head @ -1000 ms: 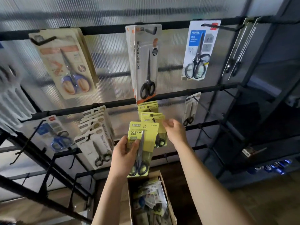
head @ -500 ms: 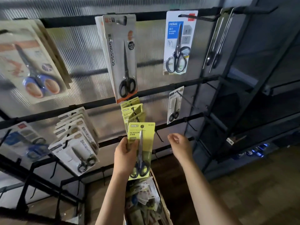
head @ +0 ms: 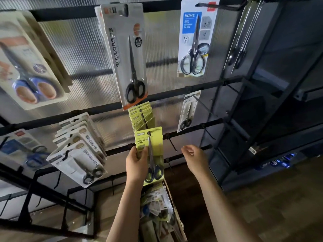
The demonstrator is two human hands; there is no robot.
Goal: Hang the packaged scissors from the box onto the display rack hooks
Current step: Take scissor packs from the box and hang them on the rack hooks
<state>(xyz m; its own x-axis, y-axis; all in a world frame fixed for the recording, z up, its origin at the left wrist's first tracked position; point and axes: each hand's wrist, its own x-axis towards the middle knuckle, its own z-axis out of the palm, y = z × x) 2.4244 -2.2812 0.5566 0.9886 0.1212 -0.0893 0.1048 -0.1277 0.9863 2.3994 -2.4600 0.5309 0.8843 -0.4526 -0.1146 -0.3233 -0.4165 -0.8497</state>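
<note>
Head view: left hand (head: 137,163) grips 1 yellow pack (head: 151,154) at its hook (head: 149,133); right hand (head: 194,158), fingers loosely curled, holds nothing. Next: likely seat pack, reach box (head: 176,215).

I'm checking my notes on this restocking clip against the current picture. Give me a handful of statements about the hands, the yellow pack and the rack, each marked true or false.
1. The left hand grips a yellow scissors pack. True.
2. The right hand holds a second pack. False: it holds nothing, its fingers loosely curled.
3. More yellow packs hang on the hook behind the held one. True.
4. The box below the hands is empty. False: packaged items fill it.
5. The blue HOME pack hangs on the top rail, right of the grey SCISSORS pack. True.
</note>
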